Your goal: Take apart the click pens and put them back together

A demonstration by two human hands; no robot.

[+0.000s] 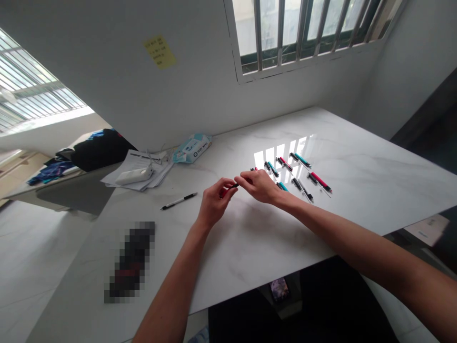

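On the far left, a pile of clothes [100,150] lay on another surface. Next came some papers [160,176] on the white table [357,162], with a white box [134,176] on top of them. Nearer the front was a dark thing [130,259], too blurry to name. A yellow note [160,51] was stuck on the wall. A black and white pen [178,201] lay by itself, and a blue pack of wipes [193,148] sat near the wall.

The left hand [216,197] had its fingers curled around a red and black pen [234,185], up above the table, between the two hands. The right hand [257,185] pinched the black end with its thumb and fingers.

Just past the right hand, red, blue-green and black pen parts [320,182] lay in little groups. Some were partly hidden behind that hand. A phone [279,289] was below the table's front edge. A window [303,28] with bars was up high.
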